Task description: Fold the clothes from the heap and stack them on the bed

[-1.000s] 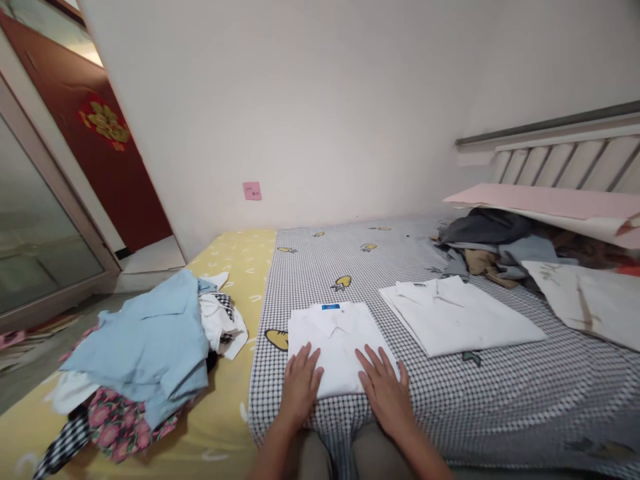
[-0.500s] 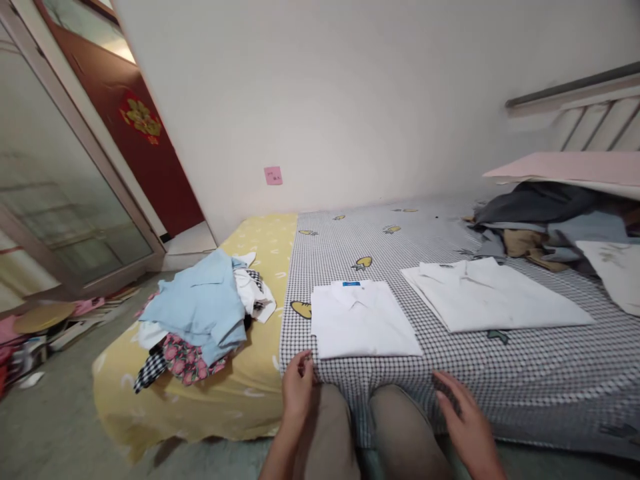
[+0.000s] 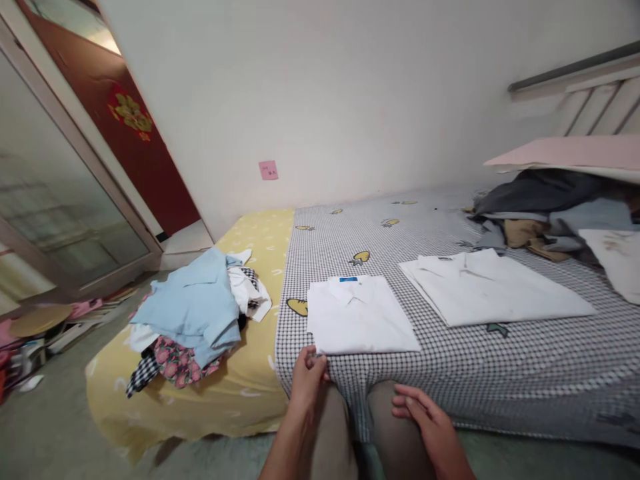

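A folded white collared shirt with a blue neck label lies on the grey gingham bed sheet. My left hand sits just below the shirt's lower left corner, its fingers bunched at the sheet with nothing visible in them. My right hand rests on my right knee, fingers loosely apart, holding nothing. A second white shirt lies flat to the right, out of reach of either hand's fingers.
A heap of clothes with a light blue shirt and floral cloth sits on a yellow mattress to the left. Dark clothes and a pink board lie at the far right. A mirrored door stands left.
Both hands have left the folded shirt and drawn back toward my knees, the right hand now on the knee. The view has tilted up and swung slightly, showing more floor.
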The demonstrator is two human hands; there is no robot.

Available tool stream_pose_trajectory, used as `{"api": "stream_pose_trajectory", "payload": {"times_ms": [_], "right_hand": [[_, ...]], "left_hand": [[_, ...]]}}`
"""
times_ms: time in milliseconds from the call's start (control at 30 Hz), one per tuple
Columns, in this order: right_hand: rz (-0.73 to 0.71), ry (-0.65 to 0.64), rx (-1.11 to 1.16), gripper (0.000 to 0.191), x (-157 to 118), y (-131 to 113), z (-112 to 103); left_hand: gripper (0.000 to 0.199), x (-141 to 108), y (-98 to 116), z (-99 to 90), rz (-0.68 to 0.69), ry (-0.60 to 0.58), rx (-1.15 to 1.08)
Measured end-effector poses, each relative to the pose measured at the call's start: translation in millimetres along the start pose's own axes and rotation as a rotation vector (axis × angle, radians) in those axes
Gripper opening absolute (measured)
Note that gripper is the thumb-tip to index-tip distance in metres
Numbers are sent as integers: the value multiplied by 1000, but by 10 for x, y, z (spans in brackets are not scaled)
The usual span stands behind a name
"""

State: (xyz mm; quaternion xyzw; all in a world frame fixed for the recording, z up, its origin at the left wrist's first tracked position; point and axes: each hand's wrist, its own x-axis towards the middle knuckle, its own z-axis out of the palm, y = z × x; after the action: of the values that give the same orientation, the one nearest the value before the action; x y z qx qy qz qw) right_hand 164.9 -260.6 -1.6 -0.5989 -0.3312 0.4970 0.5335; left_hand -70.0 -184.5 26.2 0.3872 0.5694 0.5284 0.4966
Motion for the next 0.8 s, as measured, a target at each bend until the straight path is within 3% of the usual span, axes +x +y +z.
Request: {"api": "stream_pose_trajectory", "payload": {"times_ms": [200, 433, 800], "right_hand": [[-42, -12, -33, 47, -26, 19, 88], [-82, -20, -123, 48, -24, 106, 99], [-184, -28, -202, 44, -36, 178, 128]], "left_hand": [[61, 31, 97, 12, -11, -14, -24], [59, 40, 41, 119, -71, -84, -11], [52, 84, 30, 94, -85, -20, -26]]}}
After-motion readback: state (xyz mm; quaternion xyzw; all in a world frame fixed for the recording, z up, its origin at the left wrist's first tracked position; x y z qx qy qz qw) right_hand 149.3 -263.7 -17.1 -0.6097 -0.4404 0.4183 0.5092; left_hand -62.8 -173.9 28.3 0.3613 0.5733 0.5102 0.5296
